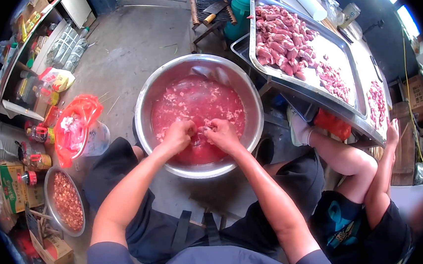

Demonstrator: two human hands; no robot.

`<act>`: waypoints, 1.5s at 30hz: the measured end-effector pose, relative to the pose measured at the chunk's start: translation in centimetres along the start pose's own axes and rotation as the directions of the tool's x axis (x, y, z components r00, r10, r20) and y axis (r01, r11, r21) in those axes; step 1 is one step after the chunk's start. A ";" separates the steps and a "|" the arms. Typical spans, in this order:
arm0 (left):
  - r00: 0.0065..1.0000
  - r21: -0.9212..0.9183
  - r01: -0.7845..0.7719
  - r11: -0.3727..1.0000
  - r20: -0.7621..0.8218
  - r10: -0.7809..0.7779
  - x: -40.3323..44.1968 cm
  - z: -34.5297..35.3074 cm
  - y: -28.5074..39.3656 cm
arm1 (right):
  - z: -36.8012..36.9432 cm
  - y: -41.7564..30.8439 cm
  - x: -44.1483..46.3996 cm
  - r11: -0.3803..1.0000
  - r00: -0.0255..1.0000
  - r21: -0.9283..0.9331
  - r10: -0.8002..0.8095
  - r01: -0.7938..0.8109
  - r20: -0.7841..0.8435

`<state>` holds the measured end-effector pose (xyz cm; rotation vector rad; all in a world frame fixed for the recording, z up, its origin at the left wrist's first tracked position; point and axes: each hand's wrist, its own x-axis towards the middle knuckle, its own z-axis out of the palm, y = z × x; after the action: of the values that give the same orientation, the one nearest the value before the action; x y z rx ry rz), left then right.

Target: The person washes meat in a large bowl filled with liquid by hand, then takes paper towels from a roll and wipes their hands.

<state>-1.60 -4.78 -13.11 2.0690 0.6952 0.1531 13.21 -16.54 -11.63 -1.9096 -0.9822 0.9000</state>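
Reaching into a wide metal basin (pixel 204 172), two bare hands: left hand (pixel 181 136) and right hand (pixel 221 134), close together, fingers bent inward at the surface of red liquid (pixel 208 153). Between them, one small shiny piece (pixel 200 134), kind unclear; whether either hand grips it cannot be told. Pale bits (pixel 174 97) float in the liquid, mostly beyond the hands. Basin stands on the floor, between the person's knees and a stool. On the stool (pixel 194 15): one knife (pixel 216 11) with wooden handle; beside it, one green container (pixel 240 11). To the right, one metal tray (pixel 333 50) bearing a large heap of raw meat pieces (pixel 281 42) and a lesser heap of smaller pieces (pixel 333 80). Near the tray's outer corner, a co-worker's hand (pixel 393 131). To the left, one white bucket (pixel 99 140) beside a red plastic bag (pixel 90 104); nearer, one metal bowl (pixel 81 227) of reddish-brown bits (pixel 67 200).
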 end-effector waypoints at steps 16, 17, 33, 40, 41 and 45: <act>0.967 -0.755 0.205 0.623 0.057 -0.248 0.6 -1.7 3.1 | -0.1 -1.7 -0.6 0.979 0.980 -0.037 -0.200 0.199 -0.019; 0.962 -0.758 0.228 0.611 0.077 -0.263 0.7 -1.8 3.0 | -0.1 -1.5 -0.5 0.980 0.980 -0.024 -0.198 0.199 0.015; 0.962 -0.772 0.250 0.584 0.132 -0.238 0.4 -1.5 3.4 | 0.9 -1.8 -0.8 0.962 0.971 -0.142 -0.237 0.235 0.001; 0.945 -0.865 0.283 0.415 0.177 -0.276 0.1 -1.1 3.4 | 0.9 -2.0 -0.9 0.969 0.973 -0.117 -0.224 0.216 -0.062; 0.944 -0.890 0.278 0.362 0.183 -0.274 0.0 -1.1 3.5 | 0.9 -1.9 -0.9 0.985 0.984 -0.054 -0.167 0.164 -0.062; 0.953 -0.922 0.266 0.281 0.208 -0.219 -0.1 -1.4 3.8 | 0.8 -1.9 -0.9 0.984 0.986 0.102 -0.140 0.149 -0.088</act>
<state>-0.63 -5.37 -9.24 0.7622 0.6435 0.2653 11.53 -16.33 -10.08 -1.7456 -0.9903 0.7710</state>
